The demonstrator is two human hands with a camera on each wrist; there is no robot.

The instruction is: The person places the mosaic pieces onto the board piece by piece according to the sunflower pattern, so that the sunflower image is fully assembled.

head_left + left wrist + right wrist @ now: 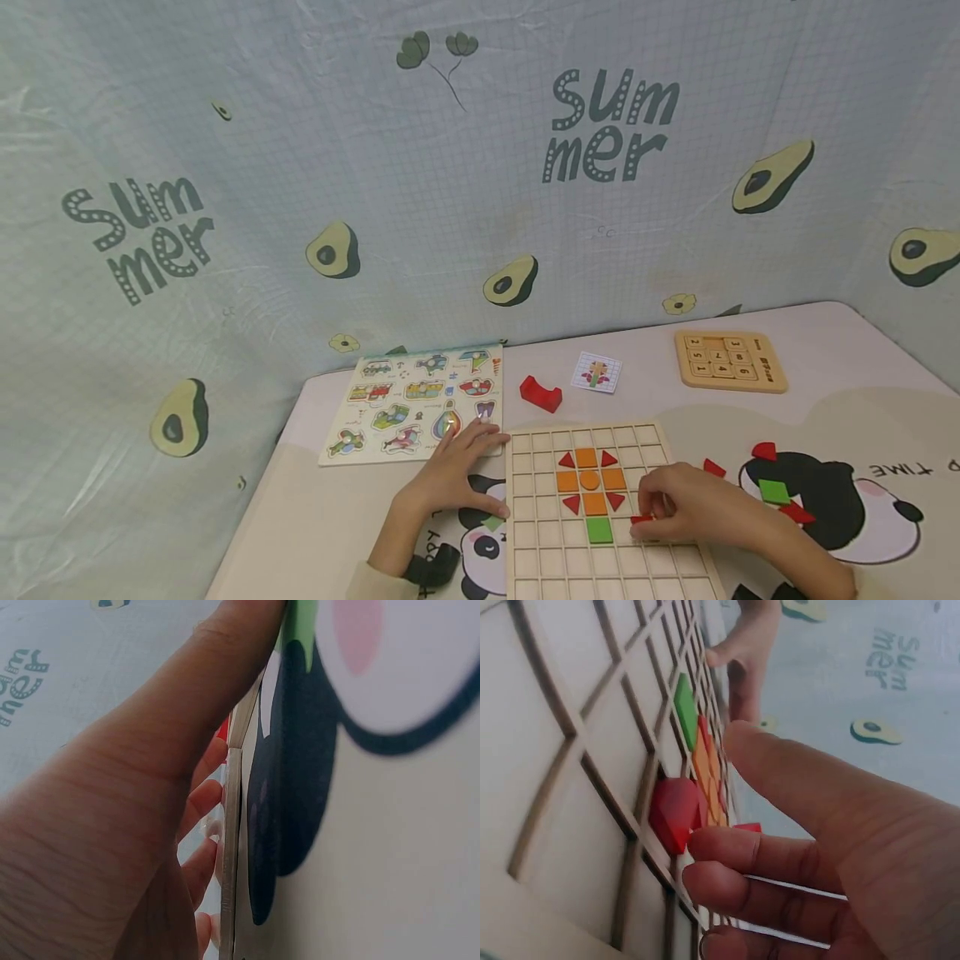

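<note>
A wooden grid board [547, 567] holds orange squares [586, 457], an orange circle [590, 480], several red triangles [572, 504] and a green square [599, 530]. My left hand [450, 477] rests at the board's left edge, fingers spread, thumb lower down. Over the board's right side is my right hand [693, 506], beside a small red piece [676, 810]. In the right wrist view that faceted piece sits in a grid cell; the fingertips [709, 847] are at its edge, and the thumb stands apart from it. From the head view, the right hand partly covers the piece.
Loose red pieces [764, 451] and a green square [773, 492] lie right of the board on the panda-print cloth. Behind it are a red notched block [541, 394], a pattern card [597, 372] and a wooden number puzzle [730, 379]. A vehicle picture puzzle [341, 425] lies left.
</note>
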